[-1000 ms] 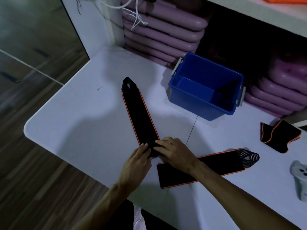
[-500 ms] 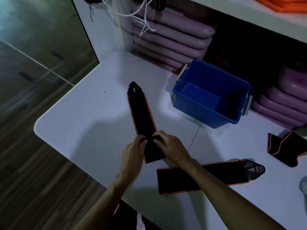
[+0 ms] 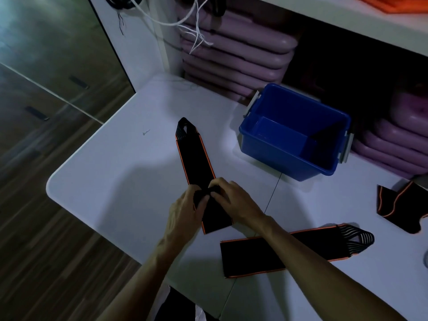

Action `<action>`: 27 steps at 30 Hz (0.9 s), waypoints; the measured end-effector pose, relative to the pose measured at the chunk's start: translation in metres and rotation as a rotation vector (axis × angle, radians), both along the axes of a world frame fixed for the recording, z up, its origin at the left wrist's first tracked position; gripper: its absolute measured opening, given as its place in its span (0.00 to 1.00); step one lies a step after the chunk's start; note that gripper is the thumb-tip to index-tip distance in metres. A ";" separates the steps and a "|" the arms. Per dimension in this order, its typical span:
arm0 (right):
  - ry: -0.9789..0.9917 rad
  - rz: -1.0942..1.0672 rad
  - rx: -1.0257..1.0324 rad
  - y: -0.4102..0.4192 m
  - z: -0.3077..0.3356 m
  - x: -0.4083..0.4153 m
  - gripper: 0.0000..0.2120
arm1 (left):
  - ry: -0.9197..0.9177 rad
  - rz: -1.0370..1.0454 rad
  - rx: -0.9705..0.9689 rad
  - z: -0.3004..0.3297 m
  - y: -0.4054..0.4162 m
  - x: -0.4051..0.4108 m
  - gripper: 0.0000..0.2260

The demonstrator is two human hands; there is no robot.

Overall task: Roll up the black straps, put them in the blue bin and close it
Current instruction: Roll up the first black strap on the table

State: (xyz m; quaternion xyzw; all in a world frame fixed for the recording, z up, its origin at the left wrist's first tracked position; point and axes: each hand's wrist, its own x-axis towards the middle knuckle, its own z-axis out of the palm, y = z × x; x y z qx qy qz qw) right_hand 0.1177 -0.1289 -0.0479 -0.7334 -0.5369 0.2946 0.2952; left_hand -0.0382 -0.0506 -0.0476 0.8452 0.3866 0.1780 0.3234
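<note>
Both hands, left hand (image 3: 185, 209) and right hand (image 3: 231, 200), pinched on roll of black strap (image 3: 196, 158) mid-surface (image 3: 115, 177). Loose grip = roll springs open, goes crooked. Blue bin (image 3: 278, 156) near back edge, open, looks empty.

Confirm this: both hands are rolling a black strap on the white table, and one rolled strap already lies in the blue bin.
Wrong about the bin. The head view shows the blue bin empty. Both the left hand and the right hand are rolling a black strap on the white table.
</note>
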 end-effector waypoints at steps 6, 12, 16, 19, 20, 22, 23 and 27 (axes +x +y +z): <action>-0.270 0.365 -0.003 -0.049 -0.013 0.007 0.14 | 0.208 -0.413 0.174 -0.015 -0.031 -0.032 0.23; -0.400 0.391 0.037 -0.052 -0.022 0.003 0.26 | 0.222 -0.452 0.359 -0.017 -0.024 -0.023 0.25; -0.431 0.358 0.142 -0.046 -0.026 0.006 0.23 | 0.203 -0.413 0.247 -0.014 -0.019 -0.019 0.15; -0.260 0.230 0.154 -0.036 -0.018 0.008 0.12 | 0.109 -0.255 0.027 -0.007 -0.012 -0.018 0.13; -0.195 0.184 0.143 -0.031 -0.013 0.008 0.10 | 0.073 -0.218 -0.010 -0.006 -0.008 -0.017 0.13; -0.101 0.112 0.097 -0.019 -0.006 0.009 0.09 | 0.009 -0.152 -0.062 -0.004 -0.001 -0.011 0.11; -0.060 0.074 0.054 -0.013 -0.004 0.009 0.08 | -0.011 -0.114 -0.089 -0.005 0.003 -0.008 0.11; 0.065 -0.038 -0.070 0.008 -0.007 0.006 0.07 | -0.017 0.040 -0.136 -0.013 0.012 0.006 0.12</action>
